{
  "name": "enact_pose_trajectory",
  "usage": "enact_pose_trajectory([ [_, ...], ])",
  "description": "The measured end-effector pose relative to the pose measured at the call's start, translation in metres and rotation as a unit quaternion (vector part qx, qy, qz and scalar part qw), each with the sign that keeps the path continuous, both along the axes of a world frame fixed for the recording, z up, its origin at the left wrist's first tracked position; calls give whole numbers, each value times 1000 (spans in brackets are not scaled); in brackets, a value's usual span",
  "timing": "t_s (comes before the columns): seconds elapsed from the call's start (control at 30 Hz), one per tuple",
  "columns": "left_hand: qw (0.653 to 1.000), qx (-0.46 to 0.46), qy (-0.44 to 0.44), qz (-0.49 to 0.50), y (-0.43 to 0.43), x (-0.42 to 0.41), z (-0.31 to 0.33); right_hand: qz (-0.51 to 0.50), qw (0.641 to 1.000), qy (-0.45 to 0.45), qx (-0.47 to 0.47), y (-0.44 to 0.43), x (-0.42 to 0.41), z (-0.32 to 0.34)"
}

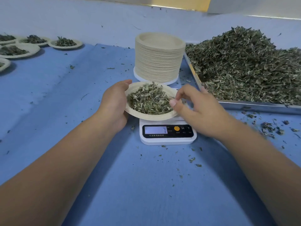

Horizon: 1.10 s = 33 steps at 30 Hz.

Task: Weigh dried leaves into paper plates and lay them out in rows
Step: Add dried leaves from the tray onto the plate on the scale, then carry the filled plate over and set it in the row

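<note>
A paper plate (147,116) heaped with dried green leaves (149,99) sits tilted over the white kitchen scale (167,133), whose display is lit. My left hand (114,103) grips the plate's left rim, thumb on top. My right hand (193,110) hovers at the plate's right edge with thumb and fingers curled close together; whether they pinch a few leaves I cannot tell. A tall stack of unused paper plates (158,57) stands just behind the scale.
A metal tray (254,106) at right holds a big mound of dried leaves (247,66). Several filled plates (65,43) lie in rows at far left. Loose leaf crumbs (273,128) scatter the blue cloth (65,95).
</note>
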State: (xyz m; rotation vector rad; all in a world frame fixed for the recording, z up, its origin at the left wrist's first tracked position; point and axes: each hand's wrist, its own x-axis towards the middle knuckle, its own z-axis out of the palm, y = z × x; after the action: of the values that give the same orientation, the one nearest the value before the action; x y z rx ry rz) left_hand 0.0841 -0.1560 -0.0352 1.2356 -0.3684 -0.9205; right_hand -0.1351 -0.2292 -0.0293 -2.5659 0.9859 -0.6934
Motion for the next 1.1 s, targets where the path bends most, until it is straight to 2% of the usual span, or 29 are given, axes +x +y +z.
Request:
enact_pose_trajectory([
  [0.1, 998, -16, 48, 31, 7, 19, 11, 56, 997, 20, 38, 8, 6, -1],
  [0.27, 997, -35, 55, 52, 29, 57, 22, 89, 994, -51, 45, 16, 47, 12],
  [0.37, 992, -45, 62, 98, 42, 95, 33, 99, 992, -58, 45, 19, 94, 20],
  [0.47, 984, -53, 68, 159, 54, 141, 31, 115, 992, -27, 38, 20, 155, 21],
  [0.6, 976, 0, 33, 213, 67, 204, 13, 123, 992, -4, 38, 21, 241, 5],
  [0.77, 974, 69, -48, 209, 76, 282, -3, 109, 991, -12, 78, 3, 327, -27],
  [0.9, 963, 93, -160, 195, 79, 318, -11, 79, 994, -39, 66, -19, 386, -42],
  [1.0, 949, 78, -240, 190, 82, 317, -23, 62, 998, 3, 31, -38, 429, -48],
  [1.1, 936, 84, -313, 137, 80, 312, -32, 59, 996, 58, 23, -58, 470, -49],
])
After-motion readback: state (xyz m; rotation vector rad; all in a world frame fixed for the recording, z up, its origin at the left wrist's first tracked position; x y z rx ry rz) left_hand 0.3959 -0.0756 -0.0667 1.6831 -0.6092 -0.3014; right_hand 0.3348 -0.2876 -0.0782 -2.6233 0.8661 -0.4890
